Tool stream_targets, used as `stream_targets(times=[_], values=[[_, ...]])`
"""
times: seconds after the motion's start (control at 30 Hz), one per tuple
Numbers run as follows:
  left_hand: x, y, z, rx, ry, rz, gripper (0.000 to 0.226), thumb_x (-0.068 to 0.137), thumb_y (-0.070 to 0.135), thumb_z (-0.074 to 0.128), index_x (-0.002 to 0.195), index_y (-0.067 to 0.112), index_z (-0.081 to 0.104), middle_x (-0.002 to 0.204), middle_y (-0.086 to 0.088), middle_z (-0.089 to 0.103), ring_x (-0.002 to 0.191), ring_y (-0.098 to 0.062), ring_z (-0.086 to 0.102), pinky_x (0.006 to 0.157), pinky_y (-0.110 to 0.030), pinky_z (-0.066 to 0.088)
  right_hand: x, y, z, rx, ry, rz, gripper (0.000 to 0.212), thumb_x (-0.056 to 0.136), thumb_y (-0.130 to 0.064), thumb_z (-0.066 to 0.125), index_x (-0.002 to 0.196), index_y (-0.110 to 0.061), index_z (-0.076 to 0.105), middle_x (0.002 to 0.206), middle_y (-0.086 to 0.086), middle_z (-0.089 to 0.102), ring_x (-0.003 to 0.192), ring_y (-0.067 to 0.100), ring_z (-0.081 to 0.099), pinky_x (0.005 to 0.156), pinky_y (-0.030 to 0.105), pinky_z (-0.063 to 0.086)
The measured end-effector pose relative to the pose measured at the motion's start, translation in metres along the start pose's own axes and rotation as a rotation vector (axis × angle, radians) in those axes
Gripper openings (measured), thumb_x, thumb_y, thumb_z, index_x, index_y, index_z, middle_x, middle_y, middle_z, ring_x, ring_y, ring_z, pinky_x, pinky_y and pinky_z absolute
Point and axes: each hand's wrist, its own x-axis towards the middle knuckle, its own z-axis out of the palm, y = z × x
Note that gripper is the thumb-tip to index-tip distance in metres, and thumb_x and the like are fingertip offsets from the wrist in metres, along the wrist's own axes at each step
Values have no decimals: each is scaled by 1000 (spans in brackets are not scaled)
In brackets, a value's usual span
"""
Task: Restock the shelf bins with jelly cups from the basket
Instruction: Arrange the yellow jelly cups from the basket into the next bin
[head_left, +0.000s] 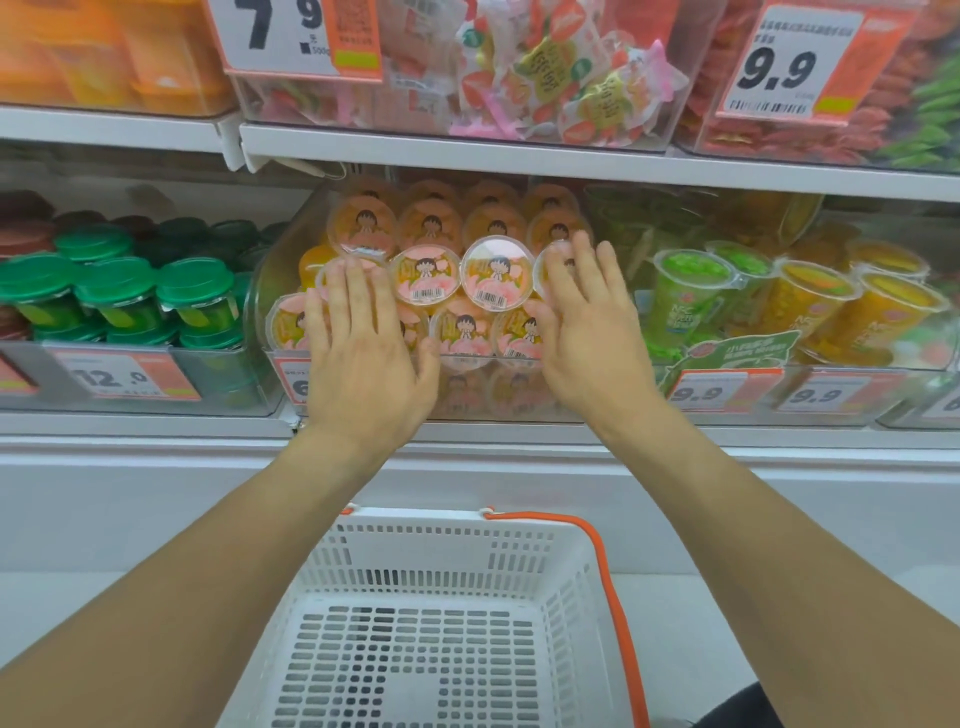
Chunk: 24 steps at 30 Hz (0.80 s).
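Both hands (363, 332) flat — seemingly pressing jelly cups (496, 273); basket (441, 623) below.

Bin (270, 291) of jelly cups (497, 270) at 12 o'clock on shelf (156, 431), jars (114, 291) at 10, tall cups (685, 296) at 2. Left hand (363, 353) and right hand (587, 332) lie flat on the cups' lids. Basket (447, 571) at 6, below shelf. Candy bags (561, 78) on the shelf above.
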Motion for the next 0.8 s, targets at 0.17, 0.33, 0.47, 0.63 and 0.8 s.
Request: stream_targets(times=[0.17, 0.33, 0.47, 0.63, 0.8], values=[[-6, -1, 4, -30, 3, 21, 82, 98, 54, 22, 157, -1, 10, 165, -21, 8, 154, -34, 1, 124, -52, 6, -12, -17, 3, -119, -42, 44, 67, 100, -55, 22, 159, -26, 10, 167, 5, -4, 152, 32, -11, 118, 60, -6], [-10, -3, 8, -43, 8, 33, 84, 96, 57, 17, 157, 0, 10, 165, -20, 7, 154, -31, -2, 124, -50, 4, -16, -37, 13, -124, -37, -50, 67, 99, -59, 28, 158, -30, 15, 167, 5, -2, 152, 34, -8, 117, 64, -3], [-11, -6, 9, -48, 17, 47, 85, 96, 58, 17, 157, 0, 9, 165, -18, 6, 154, -30, -2, 125, -48, 3, -17, -46, 25, -145, -29, -89, 67, 98, -62, 27, 158, -33, 18, 167, 7, 2, 152, 38, -7, 116, 67, -3], [-8, -12, 10, -69, -23, 75, 86, 94, 59, 17, 159, 5, 2, 165, -20, -1, 154, -32, -6, 124, -50, 3, -16, -51, 32, -186, -64, -78, 67, 98, -65, 20, 158, -36, 12, 167, 8, -4, 150, 40, -12, 113, 71, -5], [-5, -17, 5, -13, -92, 107, 90, 87, 69, 10, 160, 18, -1, 165, -22, -4, 153, -35, -8, 123, -53, -1, -15, -51, 27, -188, -121, -80, 70, 95, -69, 9, 158, -37, 8, 166, 5, -10, 150, 39, -17, 112, 71, -6]])
